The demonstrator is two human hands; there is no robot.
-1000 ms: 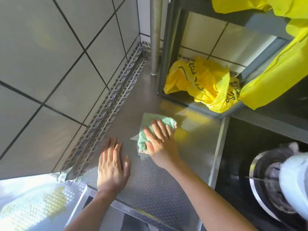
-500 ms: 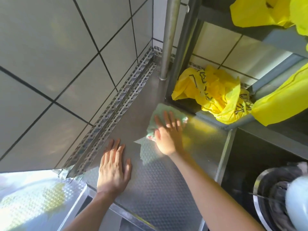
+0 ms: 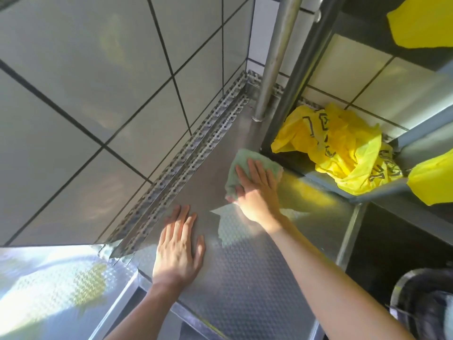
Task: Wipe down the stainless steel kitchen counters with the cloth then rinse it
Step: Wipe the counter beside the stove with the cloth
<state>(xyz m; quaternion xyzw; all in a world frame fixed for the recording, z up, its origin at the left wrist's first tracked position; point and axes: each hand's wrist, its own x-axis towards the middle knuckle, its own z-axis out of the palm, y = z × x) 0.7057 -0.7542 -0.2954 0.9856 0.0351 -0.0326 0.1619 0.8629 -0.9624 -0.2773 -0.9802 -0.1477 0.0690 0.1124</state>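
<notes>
Your right hand (image 3: 257, 190) is flat on the green cloth (image 3: 245, 163), fingers straight and together, pressing it onto the steel counter (image 3: 245, 278). No pinch and nothing curled around it; the palm and fingers just pin it down. Your left hand (image 3: 180, 246) lies open on the bare counter nearer you, fingers spread slightly, holding nothing. It looks like a brace.

Cloth position: far end of the counter, just beside the base of the shelf frame (image 3: 301, 77) and near the round post (image 3: 277, 57), with the perforated strip (image 3: 186, 160) well off to its left along the tiled wall (image 3: 98, 82).

Step in hand, as I read it: wiping the back corner. Tips:
- Keep the palm load even so the cloth's full face drags, not just its front edge.
- Work the strokes parallel to the perforated strip, overlapping each pass.
- Push the cloth edge right up to the frame foot and the post base; grime likely collects there.
- Mind the yellow plastic bag (image 3: 343, 150) on the lower shelf; don't snag it.

Orientation: the cloth is bunched into a rough oblong. Its long axis runs from near-left to far-right, roughly crosswise to your fingers, which point away from you toward the post. Only 1 rounded edge shows beyond your fingertips; the rest is under your hand.
</notes>
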